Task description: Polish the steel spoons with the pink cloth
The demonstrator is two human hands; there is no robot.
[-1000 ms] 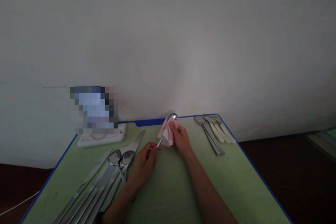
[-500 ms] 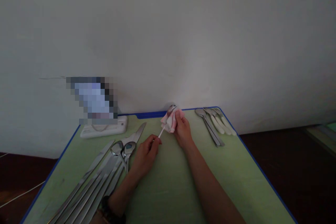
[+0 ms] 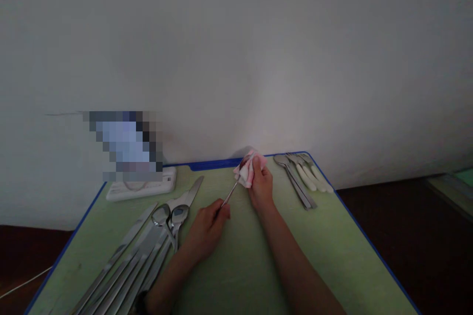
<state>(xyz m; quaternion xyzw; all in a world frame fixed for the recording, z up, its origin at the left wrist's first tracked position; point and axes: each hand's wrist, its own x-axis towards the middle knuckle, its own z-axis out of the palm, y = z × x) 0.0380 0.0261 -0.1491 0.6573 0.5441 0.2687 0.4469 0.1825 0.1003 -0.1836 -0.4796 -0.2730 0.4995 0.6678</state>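
Note:
My left hand (image 3: 210, 226) is closed round the handle of a metal spoon (image 3: 231, 191), which slants up and to the right. The spoon's bowl lies against a pink and white cloth (image 3: 245, 177), and the cloth covers part of it. My right hand (image 3: 261, 184) grips the cloth, thumb on top, fingers hidden behind. Left of my left hand, two shiny spoons (image 3: 179, 213) rest across several table knives (image 3: 136, 251). To the right of my right hand lie dark metal spoons (image 3: 293, 179) side by side.
Forks with cream handles (image 3: 306, 177) lie at the back right corner of the green table (image 3: 236, 275), which has a blue edge. A white flat device (image 3: 148, 186) sits at the back left, below a blurred-out screen (image 3: 123, 140). Behind the table rises a grey wall (image 3: 236, 59).
The cloth in my right hand has shifted slightly right. More of the spoon's handle shows between my hands, and my left hand is a little lower.

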